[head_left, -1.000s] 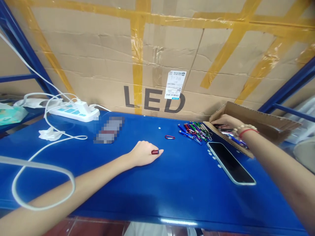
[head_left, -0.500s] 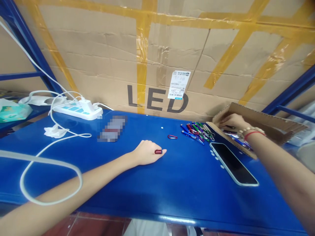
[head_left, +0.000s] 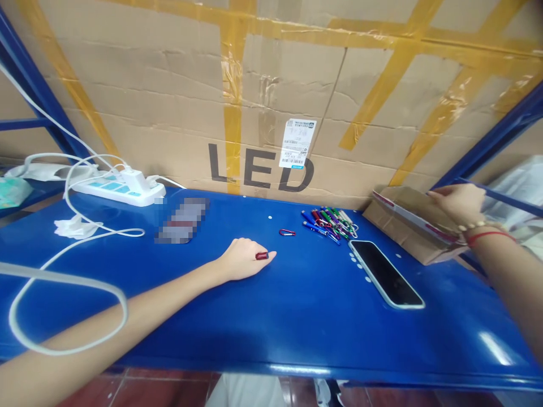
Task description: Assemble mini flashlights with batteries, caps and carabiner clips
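I count one loose red carabiner (head_left: 287,232) flat on the blue table (head_left: 271,322), one smartphone (head_left: 387,275) lying with its dark screen up in a pale case, one small cardboard box (head_left: 403,227), one power strip (head_left: 114,189) and one crumpled white tissue (head_left: 76,226). The bundle of pen-shaped keychains (head_left: 326,222), in blue, red, green, purple and silver, overlaps too much for me to give an exact number; several blue ones lie on its near side. Behind everything stands one large carton (head_left: 169,118) marked LED, with one shipping label (head_left: 298,144).

My left hand (head_left: 242,259) rests on the table, fingers curled closed around one dark red tube (head_left: 262,256), whose end shows beside the thumb. That tube sits nearer to me than the carabiner, well apart from the bundle. My right hand (head_left: 461,204) is at the far right side of the cardboard box, fingers bent; I can't tell whether they grip its edge or hold anything.
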{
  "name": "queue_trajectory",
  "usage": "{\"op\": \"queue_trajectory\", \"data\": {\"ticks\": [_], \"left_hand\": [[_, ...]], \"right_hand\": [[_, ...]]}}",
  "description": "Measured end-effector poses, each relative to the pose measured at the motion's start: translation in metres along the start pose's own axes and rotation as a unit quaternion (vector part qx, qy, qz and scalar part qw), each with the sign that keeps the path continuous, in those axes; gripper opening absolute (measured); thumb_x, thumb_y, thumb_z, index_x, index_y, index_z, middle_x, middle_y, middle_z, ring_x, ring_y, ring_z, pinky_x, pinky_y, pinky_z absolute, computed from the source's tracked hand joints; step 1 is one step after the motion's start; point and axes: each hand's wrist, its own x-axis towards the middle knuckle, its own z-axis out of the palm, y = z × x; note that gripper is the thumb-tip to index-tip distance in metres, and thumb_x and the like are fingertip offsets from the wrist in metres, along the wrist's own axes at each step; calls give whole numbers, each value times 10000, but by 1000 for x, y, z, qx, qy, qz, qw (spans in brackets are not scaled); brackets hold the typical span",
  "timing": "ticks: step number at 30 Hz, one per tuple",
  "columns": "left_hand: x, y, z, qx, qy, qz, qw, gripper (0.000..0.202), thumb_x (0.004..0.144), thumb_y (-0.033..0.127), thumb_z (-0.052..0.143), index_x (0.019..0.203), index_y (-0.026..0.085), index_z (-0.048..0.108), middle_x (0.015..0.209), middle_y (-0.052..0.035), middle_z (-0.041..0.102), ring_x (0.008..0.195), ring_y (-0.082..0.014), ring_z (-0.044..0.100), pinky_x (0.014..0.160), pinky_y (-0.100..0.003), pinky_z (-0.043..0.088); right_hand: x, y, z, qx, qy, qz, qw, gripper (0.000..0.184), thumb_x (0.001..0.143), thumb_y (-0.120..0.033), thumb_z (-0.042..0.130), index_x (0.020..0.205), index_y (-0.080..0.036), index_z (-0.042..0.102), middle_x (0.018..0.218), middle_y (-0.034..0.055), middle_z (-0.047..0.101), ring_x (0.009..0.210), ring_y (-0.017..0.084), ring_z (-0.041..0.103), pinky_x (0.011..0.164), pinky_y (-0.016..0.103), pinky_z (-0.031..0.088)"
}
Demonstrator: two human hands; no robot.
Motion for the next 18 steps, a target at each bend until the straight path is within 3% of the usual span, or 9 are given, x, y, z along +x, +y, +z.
{"op": "queue_trajectory", "data": {"ticks": [2,5,8,11,14,15,18], "left_hand": [[0,1,-1,-5,-2,-9,1000,504,879,476,312,477,180,382,513,-34,529,517,-157,514,531,-264,245],[0,1,-2,-12,-6,-17,1000,498,875,473,318,476,180,375,504,-25,503,506,-149,494,536,-261,251],[0,1,-3,-22,-8,-11,1000,496,875,472,320,475,179,341,490,-14,466,496,-140,463,534,-258,253],[0,0,-2,-31,-11,-3,999,496,875,485,313,485,178,323,491,-5,439,490,-132,429,535,-254,250],[0,-1,-2,-31,-9,-2,999,493,875,490,308,493,179,321,493,-2,425,487,-130,408,537,-253,242],[0,-1,-2,-30,-9,-2,999,491,874,489,308,494,180,318,493,-2,421,486,-130,404,538,-253,240],[0,-1,-1,-31,-12,0,999,482,871,484,310,495,181,302,491,-2,413,482,-131,399,535,-254,228]], "right_hand": [[2,-10,-11,-6,-34,28,999,244,795,-204,635,882,9,716,754,258,670,815,264,625,663,358,428],[-1,-35,-21,30,-59,12,998,327,843,-220,579,1031,29,675,840,272,677,863,244,624,733,347,427],[-16,-66,-15,103,-113,-57,987,340,884,-268,527,1089,-27,650,932,210,690,820,173,635,765,285,449],[-36,-89,8,174,-235,-128,948,310,855,-296,573,1094,-116,652,846,99,714,664,122,637,673,247,492],[-49,-87,33,194,-316,-148,917,158,739,-224,709,858,-122,700,620,23,667,509,104,595,548,229,498],[-50,-80,38,195,-314,-139,919,99,757,-208,694,784,-113,683,553,3,625,473,93,569,517,220,488],[-49,-58,40,208,-248,-105,940,184,888,-252,557,754,-134,605,611,-39,581,498,48,530,514,185,469]]}}
